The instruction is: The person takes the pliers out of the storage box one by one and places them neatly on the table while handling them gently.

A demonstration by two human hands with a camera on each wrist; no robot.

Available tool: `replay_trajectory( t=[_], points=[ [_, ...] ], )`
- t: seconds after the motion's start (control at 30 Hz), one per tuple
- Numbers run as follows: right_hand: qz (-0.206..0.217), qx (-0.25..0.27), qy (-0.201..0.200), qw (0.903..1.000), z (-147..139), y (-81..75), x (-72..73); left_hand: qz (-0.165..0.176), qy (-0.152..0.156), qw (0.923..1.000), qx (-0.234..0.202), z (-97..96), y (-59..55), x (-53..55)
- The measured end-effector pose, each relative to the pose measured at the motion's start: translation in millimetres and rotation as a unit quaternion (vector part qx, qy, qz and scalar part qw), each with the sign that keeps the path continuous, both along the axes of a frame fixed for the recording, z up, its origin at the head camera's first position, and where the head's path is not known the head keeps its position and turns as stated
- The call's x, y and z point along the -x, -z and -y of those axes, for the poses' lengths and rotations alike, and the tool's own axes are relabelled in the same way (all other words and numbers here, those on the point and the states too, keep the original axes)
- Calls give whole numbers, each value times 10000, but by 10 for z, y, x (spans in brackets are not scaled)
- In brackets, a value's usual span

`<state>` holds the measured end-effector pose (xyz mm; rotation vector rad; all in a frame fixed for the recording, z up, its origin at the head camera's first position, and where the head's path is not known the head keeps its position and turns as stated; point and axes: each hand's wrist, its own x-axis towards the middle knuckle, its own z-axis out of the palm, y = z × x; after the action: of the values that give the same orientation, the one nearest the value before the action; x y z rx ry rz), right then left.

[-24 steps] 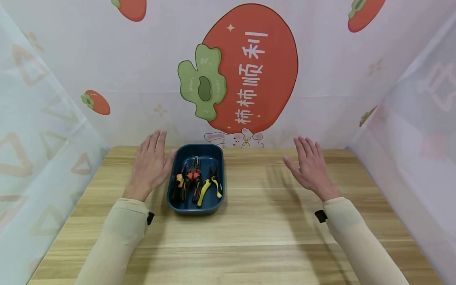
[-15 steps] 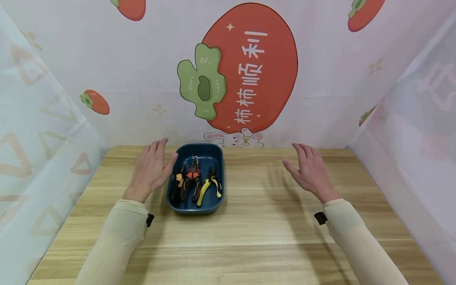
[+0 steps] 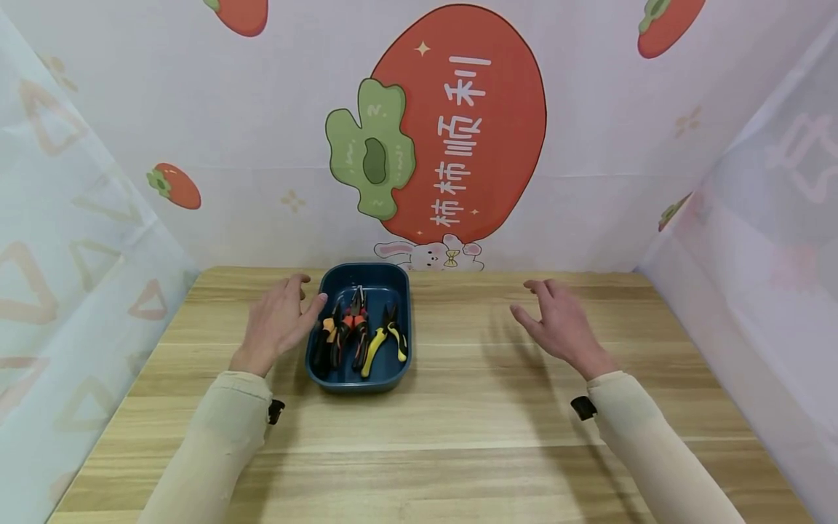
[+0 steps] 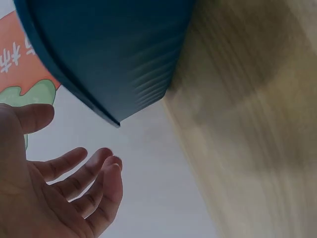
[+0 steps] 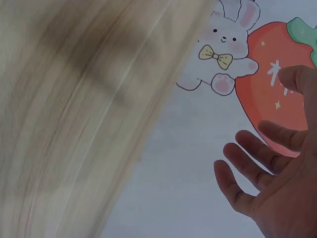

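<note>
Although beside tray (image 3: 377,292), left hand (image 3: 276,318) relaxed.

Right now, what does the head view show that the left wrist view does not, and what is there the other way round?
Only the head view: the inside of the blue tray, with yellow-handled pliers and darker-handled tools lying in it, and the right hand.

Only the left wrist view: the palm side of the left hand and the tray's outer side next to it.

Both: the left hand, the tray, the wooden table and the red fruit print.
</note>
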<state>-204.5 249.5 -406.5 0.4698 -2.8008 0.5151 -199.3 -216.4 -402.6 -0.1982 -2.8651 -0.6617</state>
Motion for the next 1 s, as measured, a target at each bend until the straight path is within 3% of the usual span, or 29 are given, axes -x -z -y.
replay_trajectory(
  t=[0.23, 0.53, 1.0],
  points=[
    [548, 255, -114, 9981, 123, 19, -73, 304, -164, 9988, -356, 19, 59, 1],
    [682, 190, -337, 9969, 296, 69, -128, 951, -120, 9919, -836, 24, 139, -2],
    [582, -32, -670, 9960, 564, 17, -183, 995, 137, 9880, -1177, -2, 224, 22]
  ],
)
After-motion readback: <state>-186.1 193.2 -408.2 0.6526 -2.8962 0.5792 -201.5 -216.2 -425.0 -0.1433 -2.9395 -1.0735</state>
